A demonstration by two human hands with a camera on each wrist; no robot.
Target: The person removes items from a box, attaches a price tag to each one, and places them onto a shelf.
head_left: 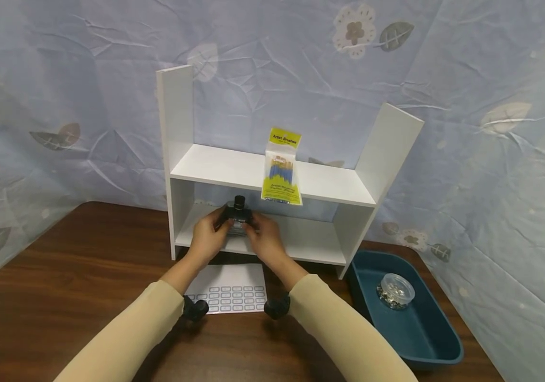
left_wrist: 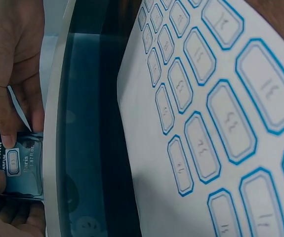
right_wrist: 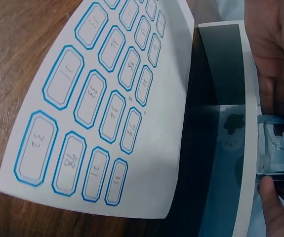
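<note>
- Left hand (head_left: 208,236) and right hand (head_left: 266,239) partly hide a dark bottle (head_left: 240,214), cropped in the right wrist view.
- A label sheet (head_left: 229,276) is too small to read in the head view.
- Both sleeves (head_left: 124,331) run off its bottom edge.
- Pieces (head_left: 389,302) inside a clear tub (head_left: 404,289) are indistinct.

That black-capped bottle (head_left: 240,215), dark above and clearer below, is upright at the lower shelf (head_left: 310,239), a blue-framed label (left_wrist: 13,163) on its front.

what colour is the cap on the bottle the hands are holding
Black; the cap shows best in the head view.
</note>
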